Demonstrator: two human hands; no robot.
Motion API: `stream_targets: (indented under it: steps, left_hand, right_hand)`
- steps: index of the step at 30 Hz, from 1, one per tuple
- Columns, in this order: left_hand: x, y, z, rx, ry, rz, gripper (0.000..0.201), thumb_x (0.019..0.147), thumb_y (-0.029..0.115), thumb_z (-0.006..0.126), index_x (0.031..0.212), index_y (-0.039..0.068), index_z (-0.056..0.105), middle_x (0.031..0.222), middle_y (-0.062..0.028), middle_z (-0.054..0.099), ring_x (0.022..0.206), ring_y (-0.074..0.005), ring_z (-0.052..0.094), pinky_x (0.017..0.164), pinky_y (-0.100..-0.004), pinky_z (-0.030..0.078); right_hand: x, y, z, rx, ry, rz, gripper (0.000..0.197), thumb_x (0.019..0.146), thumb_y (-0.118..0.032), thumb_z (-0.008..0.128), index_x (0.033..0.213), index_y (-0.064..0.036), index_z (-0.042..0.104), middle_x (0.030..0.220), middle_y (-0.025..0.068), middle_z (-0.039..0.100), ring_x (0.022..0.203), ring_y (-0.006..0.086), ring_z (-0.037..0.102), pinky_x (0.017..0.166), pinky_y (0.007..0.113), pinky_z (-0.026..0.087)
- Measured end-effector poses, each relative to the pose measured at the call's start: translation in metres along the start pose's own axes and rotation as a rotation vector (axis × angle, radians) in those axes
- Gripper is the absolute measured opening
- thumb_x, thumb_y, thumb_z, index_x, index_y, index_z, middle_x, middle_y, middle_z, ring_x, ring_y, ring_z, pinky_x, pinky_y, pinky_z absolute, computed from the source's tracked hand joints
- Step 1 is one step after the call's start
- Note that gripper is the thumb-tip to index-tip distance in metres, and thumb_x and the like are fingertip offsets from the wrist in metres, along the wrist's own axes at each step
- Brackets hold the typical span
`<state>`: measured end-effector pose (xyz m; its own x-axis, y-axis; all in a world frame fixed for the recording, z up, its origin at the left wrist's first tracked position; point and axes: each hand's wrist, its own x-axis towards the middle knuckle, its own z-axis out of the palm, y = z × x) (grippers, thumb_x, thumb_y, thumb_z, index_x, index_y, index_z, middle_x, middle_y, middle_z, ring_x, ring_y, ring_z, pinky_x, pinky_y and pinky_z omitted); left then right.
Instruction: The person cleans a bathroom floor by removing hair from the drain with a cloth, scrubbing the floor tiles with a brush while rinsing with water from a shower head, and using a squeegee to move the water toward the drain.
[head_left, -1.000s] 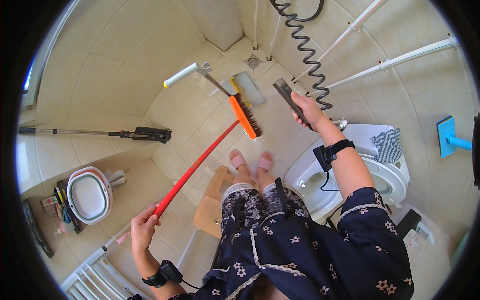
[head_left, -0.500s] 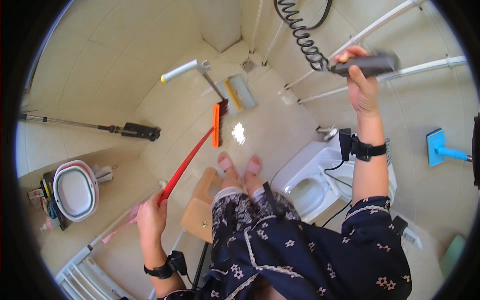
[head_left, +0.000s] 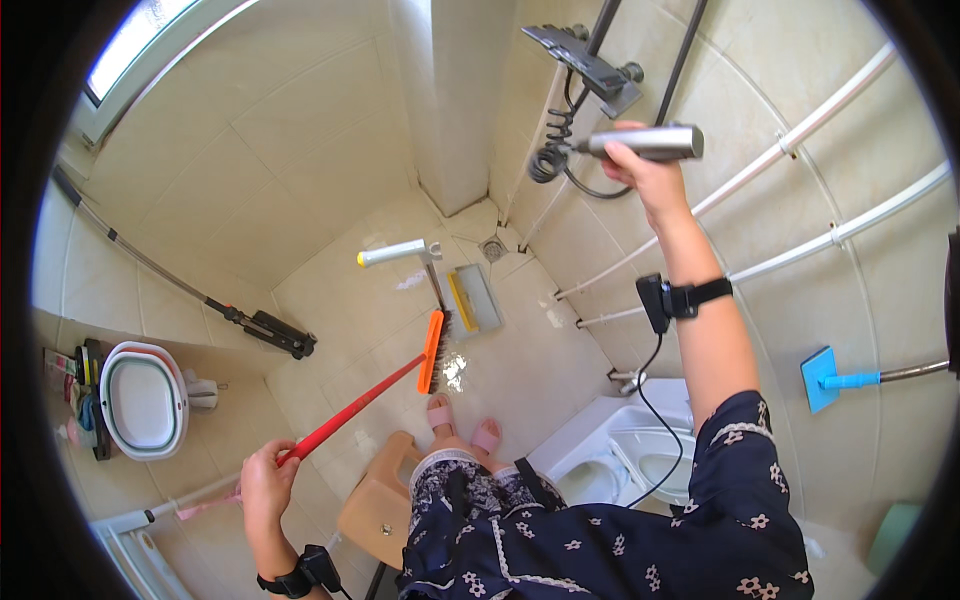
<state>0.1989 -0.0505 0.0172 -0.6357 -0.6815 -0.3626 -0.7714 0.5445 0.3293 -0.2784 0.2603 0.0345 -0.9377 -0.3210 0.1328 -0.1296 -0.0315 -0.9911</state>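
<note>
My left hand (head_left: pixel 268 482) is closed around the red handle of a broom (head_left: pixel 350 408). Its orange head, with dark bristles, stands on the pale tiled floor just ahead of my feet. My right hand (head_left: pixel 650 180) is raised on the right, fingers wrapped round a grey handheld sprayer (head_left: pixel 655 143). A black coiled hose (head_left: pixel 553 150) runs from the sprayer's left end. Just beyond it, a dark wall fixture (head_left: pixel 590 65) is mounted on a black pipe. A grey dustpan (head_left: pixel 482 300) with a yellow strip lies past the broom head, its upright handle ending in a pale grip.
A tan stool (head_left: pixel 375 500) stands left of my legs, and a white toilet (head_left: pixel 600 450) to their right. White pipes (head_left: pixel 815 145) run along the right wall near a blue scrubber (head_left: pixel 822 380). A floor drain (head_left: pixel 492 248) sits in the far corner. White basins (head_left: pixel 145 402) hang at left.
My right hand has brought the sprayer leftward, closer to the wall fixture that is now in view. My left hand and the broom's handle end appear lower; both hands keep their hold.
</note>
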Motion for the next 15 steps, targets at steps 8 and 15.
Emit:
stream_targets:
  steps: [8,15]
  left_hand:
    - [0.059,0.012,0.005,0.036,0.03,0.059,0.015,0.074,0.013,0.065,0.089,0.008,0.062,0.075,-0.0182,0.064,0.071,-0.0344,0.062,0.064,-0.0409,0.048]
    - [0.129,-0.002,0.027,-0.007,0.022,0.105,0.014,0.077,0.009,0.06,0.09,0.006,0.061,0.079,-0.0177,0.063,0.073,-0.0364,0.06,0.066,-0.0433,0.048]
  right_hand:
    - [0.165,-0.049,0.09,0.151,0.043,-0.185,0.036,0.074,-0.005,0.071,0.106,-0.0016,0.055,0.091,0.0107,0.063,0.075,0.0167,0.063,0.06,0.024,0.055]
    - [0.276,-0.034,0.117,-0.055,0.184,-0.038,0.024,0.075,-0.01,0.071,0.092,-0.0004,0.058,0.087,0.0098,0.062,0.076,0.0195,0.063,0.066,0.027,0.056]
